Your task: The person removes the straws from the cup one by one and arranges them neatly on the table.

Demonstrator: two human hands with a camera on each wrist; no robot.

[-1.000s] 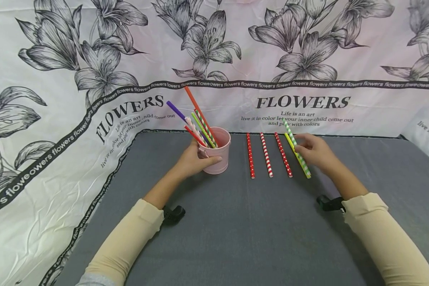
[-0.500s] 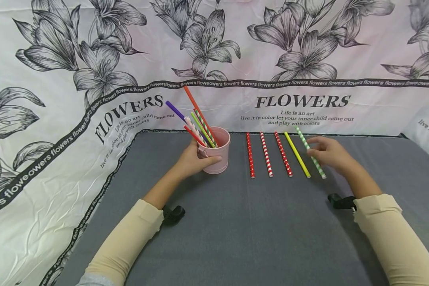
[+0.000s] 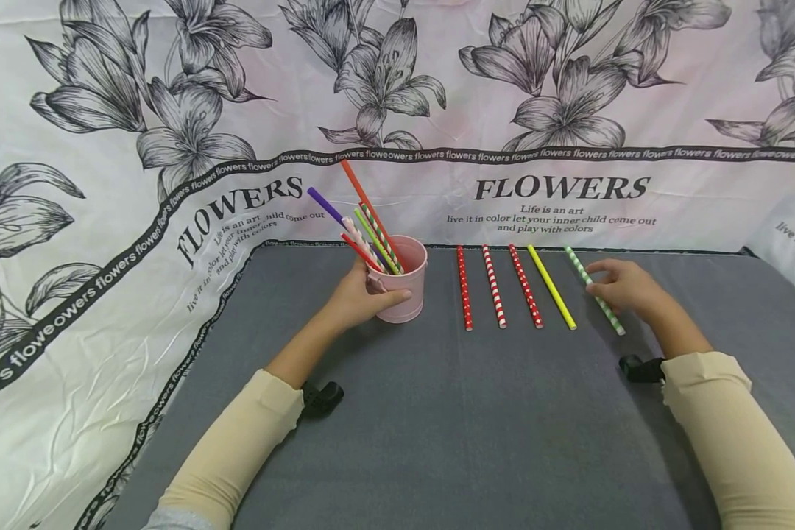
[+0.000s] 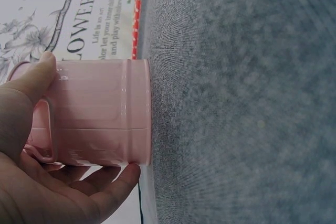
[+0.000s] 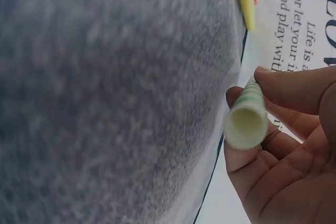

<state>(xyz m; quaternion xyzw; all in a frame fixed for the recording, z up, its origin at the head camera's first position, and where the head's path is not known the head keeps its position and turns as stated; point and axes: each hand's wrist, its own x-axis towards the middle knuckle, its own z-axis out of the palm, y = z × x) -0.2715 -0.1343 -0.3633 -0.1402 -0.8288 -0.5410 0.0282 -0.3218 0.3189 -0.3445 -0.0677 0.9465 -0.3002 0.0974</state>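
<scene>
Pinching green straw [image 3: 605, 308], right hand [image 3: 626, 287], near far edge of surface [image 3: 477, 412]; gripping bucket [image 3: 411, 296], left hand [image 3: 358, 298]. Expect light, crushable straw; hold mid-length.

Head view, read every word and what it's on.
"FLOWERS", twice, on the floral cloth.
"Life is an art live it in color let your inner child come out and play with colors", under the right one.
"flowers", repeated, on the black band.
"live it in c", cut off, far right.
Left small print: partly unreadable.
</scene>
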